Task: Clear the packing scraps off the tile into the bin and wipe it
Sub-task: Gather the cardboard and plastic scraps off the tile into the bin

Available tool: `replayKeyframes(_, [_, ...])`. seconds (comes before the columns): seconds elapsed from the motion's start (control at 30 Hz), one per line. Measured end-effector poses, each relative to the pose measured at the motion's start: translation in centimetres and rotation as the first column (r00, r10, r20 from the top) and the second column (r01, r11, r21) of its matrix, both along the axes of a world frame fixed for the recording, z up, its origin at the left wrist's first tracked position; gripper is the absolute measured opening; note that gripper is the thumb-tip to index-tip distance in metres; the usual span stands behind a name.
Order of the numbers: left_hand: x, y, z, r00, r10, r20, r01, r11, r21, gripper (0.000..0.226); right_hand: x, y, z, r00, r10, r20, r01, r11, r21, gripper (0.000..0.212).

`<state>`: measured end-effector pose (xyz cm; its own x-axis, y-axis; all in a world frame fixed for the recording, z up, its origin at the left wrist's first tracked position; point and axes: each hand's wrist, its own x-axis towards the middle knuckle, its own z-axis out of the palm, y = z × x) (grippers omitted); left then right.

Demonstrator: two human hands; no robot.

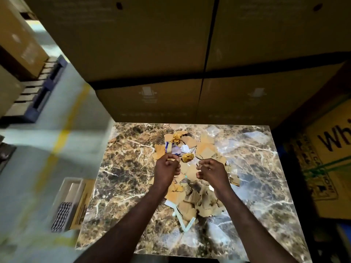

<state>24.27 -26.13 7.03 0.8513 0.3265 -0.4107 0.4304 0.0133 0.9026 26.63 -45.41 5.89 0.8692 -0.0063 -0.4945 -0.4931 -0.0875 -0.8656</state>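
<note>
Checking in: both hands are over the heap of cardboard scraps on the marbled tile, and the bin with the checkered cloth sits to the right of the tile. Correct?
Not quite. The head view shows the pale open bin holding the black-and-white checkered cloth to the left of the brown marbled stone tile, not the right. The rest holds: left hand and right hand are over the torn tan cardboard scraps.

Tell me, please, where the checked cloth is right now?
In the head view the checked cloth lies in a shallow tray on the floor, just off the left edge of the marble tile.
</note>
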Motion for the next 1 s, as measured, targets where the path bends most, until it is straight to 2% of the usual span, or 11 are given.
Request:
replayKeyframes(0.2, [3.0, 1.7, -2.6, 0.997, 0.075, 0.03, -0.08, 0.955, 0.285, 0.017, 4.4, 1.5, -2.9, 0.995, 0.087, -0.048, -0.093, 0.989, -0.119, 0.01])
replayKeyframes(0.3, [4.6, 1.8, -3.8, 0.998, 0.067, 0.02, -0.069, 0.906, 0.417, 0.018, 6.6, 2.5, -4.6, 0.985, 0.173, -0.016, -0.17, 0.946, -0.277, 0.014])
replayKeyframes(0.37, [5.2, 1.7, -4.8, 0.999, 0.037, 0.015, -0.04, 0.867, 0.497, 0.02, 7.6, 3.1, -5.4, 0.971, 0.24, -0.006, -0.224, 0.897, -0.382, 0.016])
replayKeyframes(0.5, [6.3, 1.8, -6.6, 0.989, -0.138, -0.059, 0.144, 0.77, 0.621, 0.049, 8.9, 4.7, -6.5, 0.935, 0.353, 0.03, -0.292, 0.816, -0.498, 0.016])
replayKeyframes(0.67, [8.7, 2.7, -8.6, 0.952, -0.25, -0.179, 0.303, 0.662, 0.685, 0.068, 9.0, 6.6, -7.3, 0.909, 0.417, -0.009, -0.325, 0.694, -0.643, 0.036])
replayKeyframes(0.77, [9.9, 2.9, -9.5, 0.912, -0.306, -0.274, 0.407, 0.592, 0.695, 0.077, 8.9, 7.2, -7.6, 0.88, 0.474, -0.034, -0.35, 0.598, -0.721, 0.035])
replayKeyframes(0.83, [10.4, 3.1, -10.2, 0.877, -0.342, -0.336, 0.477, 0.546, 0.689, 0.083, 8.7, 7.5, -8.2, 0.864, 0.502, -0.043, -0.371, 0.575, -0.729, 0.035])
replayKeyframes(1.0, [10.7, 3.4, -12.9, 0.872, -0.365, -0.325, 0.484, 0.556, 0.675, 0.089, 8.1, 7.8, -9.6, 0.822, 0.567, -0.047, -0.428, 0.562, -0.708, 0.032])
